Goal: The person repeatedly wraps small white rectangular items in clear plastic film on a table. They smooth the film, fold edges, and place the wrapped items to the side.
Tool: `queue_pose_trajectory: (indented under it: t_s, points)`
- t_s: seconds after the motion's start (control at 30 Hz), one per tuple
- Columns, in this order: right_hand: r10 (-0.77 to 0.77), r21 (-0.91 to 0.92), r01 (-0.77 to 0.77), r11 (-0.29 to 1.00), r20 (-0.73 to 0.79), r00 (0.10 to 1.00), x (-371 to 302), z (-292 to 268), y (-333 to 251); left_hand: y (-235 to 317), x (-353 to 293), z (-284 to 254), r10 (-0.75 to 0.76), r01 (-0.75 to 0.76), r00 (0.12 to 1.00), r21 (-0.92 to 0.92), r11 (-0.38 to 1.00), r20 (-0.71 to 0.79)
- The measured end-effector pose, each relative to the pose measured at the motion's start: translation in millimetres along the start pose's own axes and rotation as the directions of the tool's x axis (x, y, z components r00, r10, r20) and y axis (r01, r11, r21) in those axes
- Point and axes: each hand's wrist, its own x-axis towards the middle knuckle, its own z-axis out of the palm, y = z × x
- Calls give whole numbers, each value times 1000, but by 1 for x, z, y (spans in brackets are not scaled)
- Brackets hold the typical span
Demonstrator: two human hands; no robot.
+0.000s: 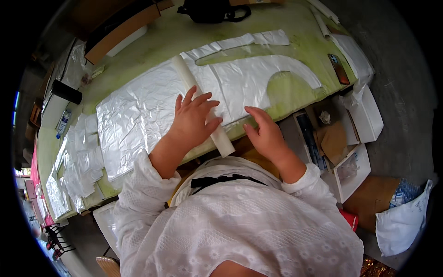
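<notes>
- White cylindrical tube (183, 73): lies slantwise over a crinkled silvery plastic sheet (138, 117); we lose part of its middle behind a hand.
- Left hand (191, 121): over the tube, fingers spread wide; whether the palm touches, we cannot tell.
- Right hand (268, 134): right of the tube, thumb and forefinger wide apart, other fingers mostly hidden from us.
- Black bag (205, 10): beyond the tube, top cut off.

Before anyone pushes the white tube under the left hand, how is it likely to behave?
The white tube would probably roll, being long and round. It seems stiff, running straight where its near end juts past the table. It might slip on the shiny plastic sheet.
</notes>
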Motion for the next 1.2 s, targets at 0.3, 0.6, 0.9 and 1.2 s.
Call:
queue_pose_trajectory:
  t_s: [0.3, 0.6, 0.9, 1.2]
  points:
    - [41, 334, -63, 941, 74, 996, -11, 5, 4, 47, 83, 53, -84, 116, 982, -187, 975, 170]
    - [-318, -343, 158, 926, -482, 817, 2, -46, 66, 22, 101, 60, -246, 416, 868, -358, 836, 432]
    - [-339, -544, 173, 821, -221, 914, 112, -88, 94, 43, 95, 45, -325, 445, 892, -737, 508, 315]
    - [-595, 13, 611, 792, -209, 776, 57, -17, -42, -17, 48, -44, -496, 245, 836, -968, -46, 235]
